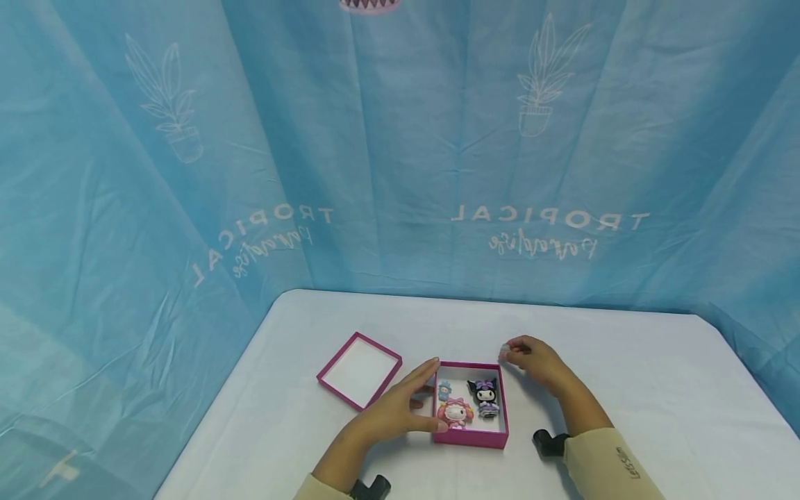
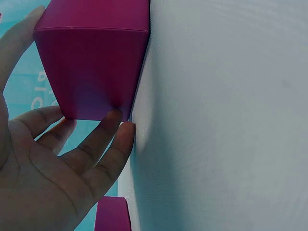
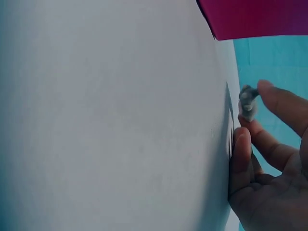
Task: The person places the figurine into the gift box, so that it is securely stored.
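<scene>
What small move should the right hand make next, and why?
Probably carry the grey piece over the box: the right hand pinches it just outside the far right corner, the left hand grips the open box, and bare space shows beside the three figures inside.

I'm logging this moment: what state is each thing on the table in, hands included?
Box, open, upright.
Lid, off, hollow side up, left of the box.
Black figure, inside the box, face showing.
Pink figure, inside the box, face showing.
Small blue figure, inside the box.
Small pale piece, pinched, outside the box.
Left hand, holding the box's left side.
Right hand, pinching the small pale piece.
</scene>
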Tool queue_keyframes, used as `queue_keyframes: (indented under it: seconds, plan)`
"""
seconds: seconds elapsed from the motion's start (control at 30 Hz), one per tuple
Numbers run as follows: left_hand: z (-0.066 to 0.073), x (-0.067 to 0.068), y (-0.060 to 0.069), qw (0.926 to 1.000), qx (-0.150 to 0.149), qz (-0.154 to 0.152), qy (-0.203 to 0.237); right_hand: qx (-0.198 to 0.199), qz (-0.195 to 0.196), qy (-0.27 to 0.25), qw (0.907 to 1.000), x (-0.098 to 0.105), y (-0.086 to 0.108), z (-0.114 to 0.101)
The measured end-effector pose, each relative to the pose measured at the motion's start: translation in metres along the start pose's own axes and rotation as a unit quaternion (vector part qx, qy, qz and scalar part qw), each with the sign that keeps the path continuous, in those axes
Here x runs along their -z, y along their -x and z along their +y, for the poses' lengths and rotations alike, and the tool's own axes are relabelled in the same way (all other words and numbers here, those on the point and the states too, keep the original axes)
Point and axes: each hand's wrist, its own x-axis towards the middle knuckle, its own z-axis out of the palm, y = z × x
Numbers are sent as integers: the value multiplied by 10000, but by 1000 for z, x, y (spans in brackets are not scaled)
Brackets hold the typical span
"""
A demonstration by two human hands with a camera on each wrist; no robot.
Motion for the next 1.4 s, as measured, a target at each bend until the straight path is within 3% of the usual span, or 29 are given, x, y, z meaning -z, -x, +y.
queue_keyframes:
  seconds: [0.37, 0.73, 1.07, 1.4]
  plan:
    - [-1, 0, 0, 10000, 25, 17, -29, 37, -381, -698, 9968, 12, 14, 5]
    - [1, 0, 1, 10000, 13, -7, -12, 321, -326, -918, 9947, 13, 26, -1]
    - [1, -1, 1, 10000, 30, -6, -22, 729, -132, -1880, 9794, 17, 37, -3]
    - [0, -1, 1, 10000, 37, -11, -2, 876, 232, -1418, 9857, 18, 48, -5]
